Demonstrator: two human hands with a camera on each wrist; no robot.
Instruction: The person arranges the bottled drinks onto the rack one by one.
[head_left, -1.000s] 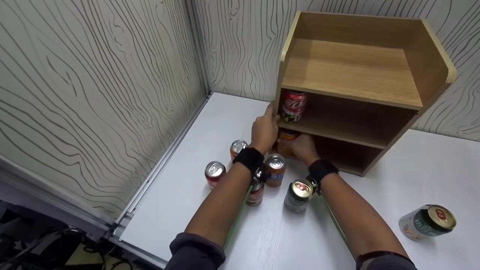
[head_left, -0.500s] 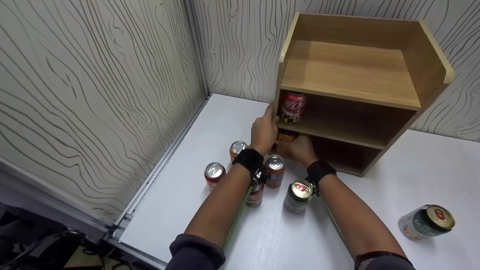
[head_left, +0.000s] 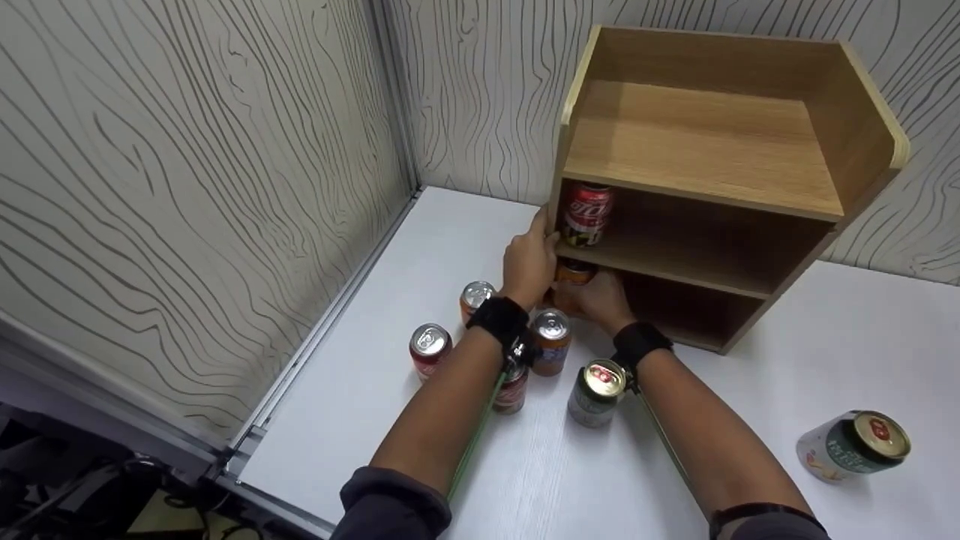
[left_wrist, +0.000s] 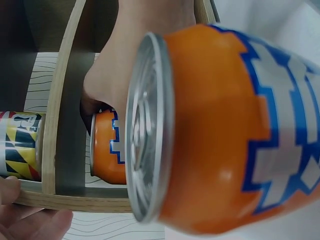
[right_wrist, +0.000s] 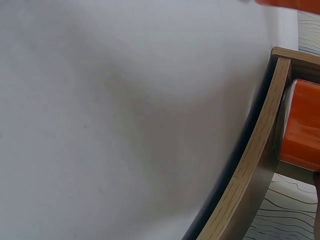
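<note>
A small wooden shelf [head_left: 701, 187] stands against the back wall. My left hand [head_left: 529, 262] grips its left side panel, thumb at the front edge and fingers along the outside. Inside the lower left compartment, my right hand [head_left: 602, 298] holds an orange soda can [head_left: 574, 274], which stands close to that side panel. The left wrist view shows the same hand curled over the orange can [left_wrist: 109, 147]. One level up, a red cola can [head_left: 589, 214] stands in the left corner.
In front of the shelf stand two more orange cans [head_left: 551, 349], two red cans [head_left: 430, 345], partly behind my left forearm, and a green-and-grey can [head_left: 596, 394] beside my right wrist. Another green-topped can [head_left: 855, 446] stands far right on the white table [head_left: 360, 420].
Both hands keep their places at the shelf. The right hand and the orange can have shifted only very slightly; the other cans stand where they were.
</note>
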